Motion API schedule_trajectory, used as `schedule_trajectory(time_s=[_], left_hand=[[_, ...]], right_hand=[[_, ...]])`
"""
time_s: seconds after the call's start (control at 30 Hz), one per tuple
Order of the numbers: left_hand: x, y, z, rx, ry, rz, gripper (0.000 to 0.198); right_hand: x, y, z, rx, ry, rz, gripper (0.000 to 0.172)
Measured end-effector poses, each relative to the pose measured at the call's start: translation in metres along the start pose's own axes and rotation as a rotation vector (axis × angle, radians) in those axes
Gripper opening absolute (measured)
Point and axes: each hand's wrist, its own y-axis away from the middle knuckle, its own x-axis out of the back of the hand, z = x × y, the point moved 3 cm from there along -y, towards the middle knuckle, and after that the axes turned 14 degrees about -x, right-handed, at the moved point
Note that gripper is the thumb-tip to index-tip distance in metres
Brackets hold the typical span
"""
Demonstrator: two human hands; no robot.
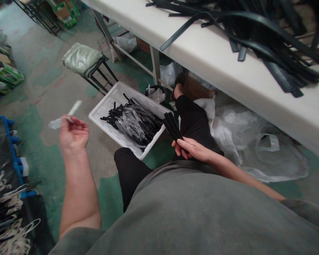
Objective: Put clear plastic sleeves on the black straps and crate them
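Note:
My left hand (pixel 73 134) is raised over the floor at the left, fingers curled on a thin clear plastic strip (pixel 66 115) that sticks up and is blurred. My right hand (pixel 191 148) rests on my lap, closed round a small bundle of black strips (pixel 172 126) that point up and left. Just beyond both hands a white tray (pixel 104 108) stands on the floor, holding several black and clear-wrapped strips (pixel 134 122).
A white table (pixel 228 67) runs along the right with a heap of long black strips (pixel 268 39). Under it lie plastic bags (pixel 255 141) and a cardboard box (pixel 199 90). A stool with a cushion (pixel 82 58) stands behind the tray. A blue rack (pixel 12 141) with bags is at the left.

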Motion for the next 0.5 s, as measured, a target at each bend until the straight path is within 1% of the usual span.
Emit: schedule_trajectory(time_s=[0.03,0.07,0.13,0.2,0.23,0.27,0.33,0.4,0.5], left_hand=[[0.003,0.02,-0.017,0.087,-0.002,0.003,0.027],[0.007,0.043,-0.039,0.188,0.002,0.013,0.028],[0.014,0.09,-0.087,0.412,-0.026,0.074,0.034],[0.018,0.127,-0.128,0.568,0.0,0.096,0.034],[0.02,0.141,-0.143,0.615,0.015,0.11,0.032],[0.022,0.15,-0.153,0.644,0.026,0.123,0.03],[0.025,0.159,-0.163,0.659,0.025,0.127,0.023],[0.026,0.161,-0.165,0.641,0.005,0.099,0.017],[0.026,0.162,-0.162,0.607,-0.016,0.041,0.014]], right_hand=[[-0.001,0.0,0.001,-0.027,-0.024,-0.002,0.045],[-0.001,-0.001,0.002,-0.052,-0.043,-0.002,0.045],[-0.003,-0.001,0.001,-0.093,-0.054,-0.005,0.046],[-0.004,-0.001,-0.002,-0.12,-0.025,-0.012,0.046],[-0.004,0.0,-0.003,-0.13,0.004,-0.02,0.045],[-0.005,0.001,-0.004,-0.137,0.04,-0.034,0.042],[-0.007,0.002,-0.006,-0.152,0.115,-0.065,0.036],[-0.01,0.002,-0.007,-0.167,0.16,-0.077,0.034],[-0.015,-0.001,-0.007,-0.174,0.156,-0.043,0.032]])
